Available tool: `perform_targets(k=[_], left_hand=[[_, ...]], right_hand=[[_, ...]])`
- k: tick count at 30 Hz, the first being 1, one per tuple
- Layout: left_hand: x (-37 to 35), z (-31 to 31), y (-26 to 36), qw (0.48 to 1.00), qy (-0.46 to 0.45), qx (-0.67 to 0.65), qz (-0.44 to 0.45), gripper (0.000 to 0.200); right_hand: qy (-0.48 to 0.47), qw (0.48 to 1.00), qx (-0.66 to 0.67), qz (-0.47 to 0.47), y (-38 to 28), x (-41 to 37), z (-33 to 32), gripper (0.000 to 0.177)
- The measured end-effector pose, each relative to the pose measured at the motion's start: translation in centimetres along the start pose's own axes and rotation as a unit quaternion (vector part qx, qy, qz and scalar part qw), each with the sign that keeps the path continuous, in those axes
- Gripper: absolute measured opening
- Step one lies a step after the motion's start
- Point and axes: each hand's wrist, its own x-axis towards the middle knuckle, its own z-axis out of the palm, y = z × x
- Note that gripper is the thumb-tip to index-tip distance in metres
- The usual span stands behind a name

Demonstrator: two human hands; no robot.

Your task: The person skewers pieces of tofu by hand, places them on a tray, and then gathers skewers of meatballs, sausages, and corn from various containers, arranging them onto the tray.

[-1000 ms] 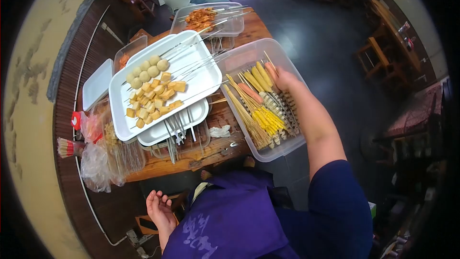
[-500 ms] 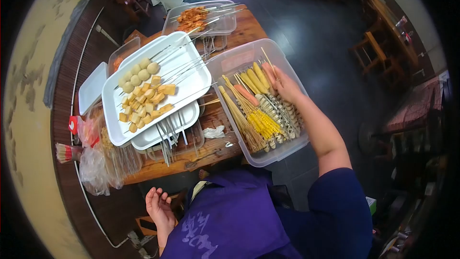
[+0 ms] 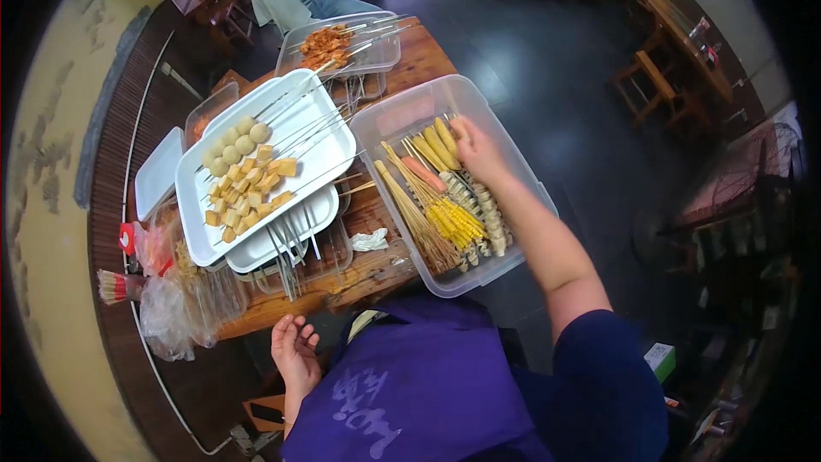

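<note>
My right hand [image 3: 479, 152] reaches into a large clear plastic bin [image 3: 526, 180], its fingers closed at the top end of the yellow skewers [image 3: 438, 144]. What they grip is hidden behind the hand. Beside it in the bin lie a pink sausage [image 3: 425, 162], yellow corn-like skewers [image 3: 453, 224], pale sliced skewers [image 3: 492, 218] and a bundle of bare-looking sticks [image 3: 406, 214]. Low by the purple apron [image 3: 419, 376], my left hand [image 3: 296, 351] holds nothing, its fingers loosely curled and apart.
A white tray [image 3: 321, 175] holds skewers of pale balls [image 3: 235, 145] and tofu-like cubes [image 3: 248, 192]. Behind it stands a clear box [image 3: 385, 43] of reddish meat skewers [image 3: 325, 47]. A crumpled tissue [image 3: 369, 240] lies on the wooden table [image 3: 376, 274]. A person sits beyond.
My right hand has moved down and left within the bin, over the top of the yellow skewers. The upright stick near it no longer shows. My view has shifted slightly.
</note>
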Motion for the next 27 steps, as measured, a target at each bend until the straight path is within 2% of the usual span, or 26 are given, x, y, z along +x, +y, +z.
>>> perform_targets(k=[1,3,4,7,9,14,20,23,27], left_hand=[[0.0,0.1,-0.1,1.0,-0.008,0.004,-0.005,0.018],[0.3,0.0,-0.1,1.0,-0.021,0.018,-0.011,0.019],[0.2,0.1,0.1,1.0,-0.02,0.021,-0.009,0.019],[0.1,0.1,1.0,1.0,-0.01,0.025,0.0,0.018],[-0.2,-0.6,1.2,1.0,0.008,0.02,0.008,0.018],[-0.1,-2.3,-0.1,0.999,0.029,0.003,-0.023,0.017],[0.3,-1.7,0.9,1.0,0.016,0.001,-0.022,0.015],[1.0,-2.1,1.5,1.0,0.009,0.003,-0.022,0.015],[1.2,-2.5,1.8,0.999,0.004,0.009,-0.031,0.015]], right_hand=[[0.0,0.999,-0.038,-0.009,-0.9,-0.7,1.4,0.047],[-0.067,0.995,-0.065,0.021,-4.4,-2.1,3.3,0.043],[-0.134,0.988,-0.053,0.059,-6.1,-2.5,3.4,0.042],[-0.175,0.979,-0.095,0.041,-5.4,-2.8,3.2,0.032],[-0.114,0.975,-0.183,0.06,-4.3,-3.8,0.7,0.024],[-0.213,0.919,-0.328,0.054,-3.3,-8.3,-2.7,0.019],[-0.177,0.895,-0.407,0.039,-1.3,-9.3,0.5,0.018],[-0.207,0.898,-0.386,0.049,-1.5,-9.0,0.6,0.016],[-0.12,0.936,-0.328,0.03,-5.7,-9.2,0.4,0.016]])
